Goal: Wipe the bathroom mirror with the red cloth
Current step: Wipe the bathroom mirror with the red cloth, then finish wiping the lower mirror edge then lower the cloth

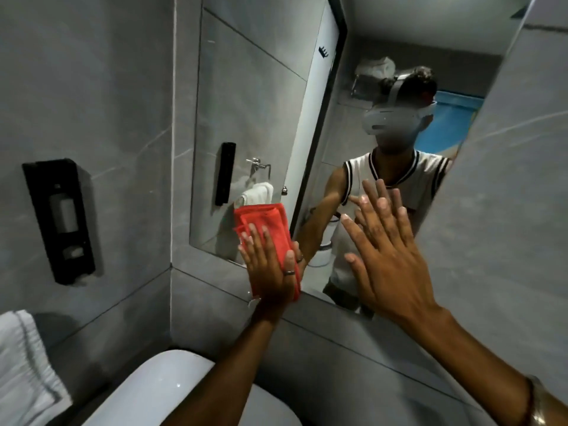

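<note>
While flat on the mirror [261, 118], both open hands: left hand [267, 265] over red cloth [264, 226], right hand [387, 259] bare, beside black dispenser [58, 219].

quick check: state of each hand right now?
Left hand: open, flat, pressing the red cloth against the mirror.
Right hand: open, fingers spread, flat on the mirror, holding nothing.

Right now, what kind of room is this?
It looks like a bathroom. There's a big wall mirror set in grey tiles, a white sink below it, and a black soap dispenser on the wall. The left hand presses a red cloth on the mirror's bottom edge.
</note>
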`<state>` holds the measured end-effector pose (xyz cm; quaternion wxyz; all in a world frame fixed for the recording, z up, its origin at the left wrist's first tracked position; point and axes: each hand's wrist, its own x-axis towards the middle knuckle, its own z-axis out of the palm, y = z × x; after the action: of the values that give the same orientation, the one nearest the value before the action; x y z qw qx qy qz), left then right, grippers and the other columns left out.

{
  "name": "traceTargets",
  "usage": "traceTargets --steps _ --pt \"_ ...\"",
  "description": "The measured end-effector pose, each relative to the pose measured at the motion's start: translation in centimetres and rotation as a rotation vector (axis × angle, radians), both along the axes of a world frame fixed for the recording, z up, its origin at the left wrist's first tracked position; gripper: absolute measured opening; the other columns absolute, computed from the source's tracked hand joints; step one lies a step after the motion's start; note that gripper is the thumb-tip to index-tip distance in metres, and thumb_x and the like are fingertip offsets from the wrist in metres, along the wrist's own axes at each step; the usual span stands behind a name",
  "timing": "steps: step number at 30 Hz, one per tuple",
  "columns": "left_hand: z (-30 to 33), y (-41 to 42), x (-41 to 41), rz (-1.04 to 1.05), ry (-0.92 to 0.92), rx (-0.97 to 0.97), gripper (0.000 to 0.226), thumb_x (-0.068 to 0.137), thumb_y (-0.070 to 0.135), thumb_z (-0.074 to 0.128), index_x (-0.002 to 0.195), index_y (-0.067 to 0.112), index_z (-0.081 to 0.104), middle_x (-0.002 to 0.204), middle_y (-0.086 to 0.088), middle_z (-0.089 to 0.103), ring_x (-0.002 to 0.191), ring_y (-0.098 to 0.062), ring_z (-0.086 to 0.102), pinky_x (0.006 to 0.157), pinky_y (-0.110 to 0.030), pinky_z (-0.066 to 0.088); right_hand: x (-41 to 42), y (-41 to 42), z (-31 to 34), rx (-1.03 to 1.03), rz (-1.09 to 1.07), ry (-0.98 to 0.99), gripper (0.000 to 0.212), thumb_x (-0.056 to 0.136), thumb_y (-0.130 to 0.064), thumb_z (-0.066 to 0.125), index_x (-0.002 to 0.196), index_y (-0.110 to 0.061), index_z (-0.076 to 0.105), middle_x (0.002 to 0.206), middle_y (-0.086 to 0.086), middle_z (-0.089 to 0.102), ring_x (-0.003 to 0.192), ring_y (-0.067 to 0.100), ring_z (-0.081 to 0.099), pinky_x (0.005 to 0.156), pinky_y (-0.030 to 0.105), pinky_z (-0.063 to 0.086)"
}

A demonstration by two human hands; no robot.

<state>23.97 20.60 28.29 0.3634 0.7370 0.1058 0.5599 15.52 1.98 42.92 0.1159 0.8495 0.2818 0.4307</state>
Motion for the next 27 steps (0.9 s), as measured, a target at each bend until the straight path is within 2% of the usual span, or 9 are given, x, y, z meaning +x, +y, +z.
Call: traceTargets --steps 6,10,13,17,19,21,23,25,27 --pt "-0.5 -9.5 -0.5 -0.039 -0.102 0.294 0.078 0.103 0.050 0.040 0.165 0.012 0.012 0.168 -0.019 0.019 0.156 -0.044 0.022 0.130 -0.055 0.011 -2.0 -6.3 -5.2 0.098 -0.080 0.094 0.060 0.102 -0.041 0.037 0.155 -0.014 0.044 0.167 0.019 0.033 0.156 0.034 0.018 0.128 0.056 0.020" --pt "-0.4 -13.8 -1.4 -0.095 -0.048 0.348 0.083 0.102 0.055 0.044 0.165 0.013 0.011 0.172 -0.016 0.006 0.159 -0.042 0.014 0.129 -0.057 0.008 -3.4 -11.6 -9.4 0.207 -0.052 0.153 0.055 0.106 -0.039 0.037 0.156 -0.017 0.043 0.167 0.017 0.033 0.158 0.032 0.019 0.130 0.053 0.019" --pt "-0.6 -16.0 -2.7 -0.174 -0.006 0.459 0.076 0.103 0.035 0.043 0.165 0.014 0.005 0.171 -0.019 0.007 0.160 -0.042 0.007 0.130 -0.058 0.008 -5.2 -14.8 -12.7 0.308 -0.035 0.198 0.055 0.109 -0.039 0.030 0.155 -0.014 0.046 0.168 0.017 0.031 0.160 0.032 0.018 0.132 0.048 0.014" --pt "0.2 -18.2 -4.5 -0.183 0.101 0.417 0.086 0.084 0.006 0.059 0.160 0.000 0.020 0.165 -0.030 0.028 0.154 -0.051 0.021 0.128 -0.062 0.016 -7.8 -16.8 -15.5 0.390 -0.025 0.312 0.055 0.105 -0.032 0.037 0.152 -0.008 0.051 0.166 0.021 0.034 0.158 0.038 0.023 0.128 0.055 0.026" --pt "1.0 -18.3 -6.0 -0.278 0.116 0.333 0.087 0.080 -0.002 0.056 0.159 -0.004 0.019 0.166 -0.029 0.023 0.156 -0.049 0.016 0.129 -0.059 0.011 -8.8 -17.1 -16.4 0.454 0.015 0.395 0.056 0.104 -0.032 0.037 0.151 -0.006 0.052 0.167 0.019 0.033 0.159 0.037 0.021 0.129 0.050 0.024" --pt "1.8 -18.4 -7.8 -0.487 0.058 0.189 0.084 0.079 -0.014 0.051 0.157 -0.009 0.022 0.167 -0.029 0.022 0.157 -0.045 0.014 0.132 -0.050 0.008 -9.8 -17.3 -17.0 0.635 0.076 0.567 0.057 0.105 -0.038 0.035 0.153 -0.010 0.049 0.169 0.008 0.029 0.162 0.020 0.014 0.130 0.031 0.018" --pt "2.6 -18.5 -10.2 -0.638 0.038 -0.090 0.078 0.082 -0.012 0.044 0.158 -0.005 0.027 0.166 -0.020 0.031 0.155 -0.022 0.029 0.129 -0.023 0.021 -10.1 -16.9 -17.7 0.944 0.178 0.786 0.054 0.105 -0.041 0.040 0.152 -0.017 0.049 0.166 -0.003 0.034 0.157 -0.008 0.016 0.125 0.011 0.016" --pt "3.0 -19.5 -12.5 -0.810 0.094 -0.560 0.070 0.086 0.003 0.040 0.156 0.012 0.042 0.157 -0.001 0.048 0.137 0.003 0.049 0.114 -0.009 0.037 -9.6 -16.2 -17.9 1.361 0.265 0.995 0.052 0.102 -0.040 0.051 0.147 -0.015 0.056 0.150 -0.001 0.055 0.142 -0.006 0.046 0.123 0.025 0.035" --pt "1.8 -20.8 -14.7 -1.035 0.203 -1.096 0.058 0.085 0.008 0.042 0.140 0.015 0.061 0.136 -0.006 0.070 0.120 -0.015 0.069 0.103 -0.030 0.056 -9.2 -15.8 -18.0 1.750 0.359 1.328 0.064 0.094 -0.051 0.060 0.145 -0.011 0.058 0.128 0.004 0.071 0.117 0.017 0.070 0.101 0.043 0.056"
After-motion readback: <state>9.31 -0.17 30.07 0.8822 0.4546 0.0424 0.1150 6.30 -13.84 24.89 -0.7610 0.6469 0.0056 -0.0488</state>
